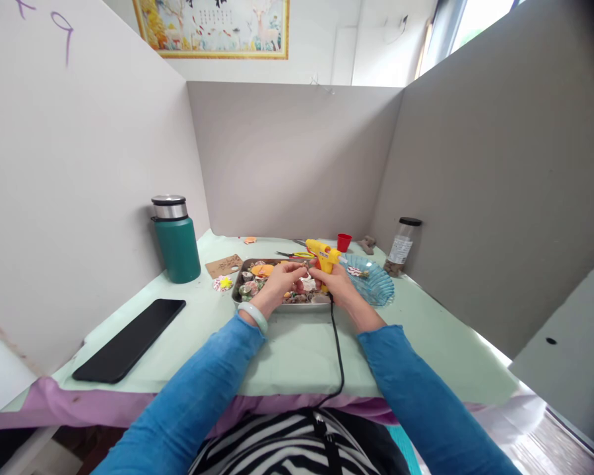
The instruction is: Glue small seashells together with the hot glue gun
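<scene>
My left hand (286, 278) is over the metal tray (236, 290), thumb and fingers pinched together. Whatever sits between those fingertips is too small to make out. Close beside it, my right hand (335, 282) is closed around the handle of a yellow hot glue gun (325, 253). The gun's nozzle points left and away, and a clear glue stick pokes from its rear. A black cord (340, 356) runs from the handle down over the table edge. Shells and small stones (250, 288) fill the tray, with an orange piece (262, 270) among them, partly hidden by my hands.
Left stand a green bottle (177, 247) and a black phone (131, 340). A brown card (224, 266) and a star-decorated piece (222, 283) lie by the tray. Pliers (297, 254), a red cup (344, 242), a blue plate (376, 284) and a jar (402, 249) are behind and right. Grey panels (297, 158) enclose the table.
</scene>
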Available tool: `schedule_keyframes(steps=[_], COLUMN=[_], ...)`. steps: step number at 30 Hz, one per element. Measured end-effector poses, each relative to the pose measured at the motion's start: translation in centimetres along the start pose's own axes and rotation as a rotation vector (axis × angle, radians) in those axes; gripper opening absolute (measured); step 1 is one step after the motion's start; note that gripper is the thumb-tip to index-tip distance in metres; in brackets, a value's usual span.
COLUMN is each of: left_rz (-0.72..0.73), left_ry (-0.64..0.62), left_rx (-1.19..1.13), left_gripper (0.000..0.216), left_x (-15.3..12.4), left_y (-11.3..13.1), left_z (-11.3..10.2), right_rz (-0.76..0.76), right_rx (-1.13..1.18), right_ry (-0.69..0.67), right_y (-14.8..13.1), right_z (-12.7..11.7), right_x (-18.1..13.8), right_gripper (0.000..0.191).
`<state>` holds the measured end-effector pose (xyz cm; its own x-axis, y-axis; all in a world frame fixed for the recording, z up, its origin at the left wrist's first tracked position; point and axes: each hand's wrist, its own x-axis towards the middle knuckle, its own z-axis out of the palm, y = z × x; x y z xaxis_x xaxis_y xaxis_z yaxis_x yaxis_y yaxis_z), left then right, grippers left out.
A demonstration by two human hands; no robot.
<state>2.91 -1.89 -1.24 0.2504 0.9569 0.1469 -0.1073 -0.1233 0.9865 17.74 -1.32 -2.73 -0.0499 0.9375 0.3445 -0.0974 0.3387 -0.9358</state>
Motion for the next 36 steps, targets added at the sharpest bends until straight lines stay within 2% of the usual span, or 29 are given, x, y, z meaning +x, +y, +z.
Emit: schedule_keyframes(steps=[15,21,36], left_rz=[0.026,0.018,0.019], left_ry=[-0.025,0.032,-0.051], left_rx=[0.111,0.117,0.109], left_gripper=[0.013,0.016,0.016], left_x=[-0.49,-0.74,0.07], left_y=[0.49,0.8,-0.11], left_z=[0.53,0.78,0.44], right_rz=[0.012,0.017,0.014], right_rx=[0.016,0.023,0.004], right_ry=[0.007,-0.005,-0.003], right_y=[-0.4,-0.12,-0.02], right_z=[0.19,0.07,-0.02], right_x=[-0.17,-0.02,-0.03], right_gripper=[0.032,0.034,0.028])
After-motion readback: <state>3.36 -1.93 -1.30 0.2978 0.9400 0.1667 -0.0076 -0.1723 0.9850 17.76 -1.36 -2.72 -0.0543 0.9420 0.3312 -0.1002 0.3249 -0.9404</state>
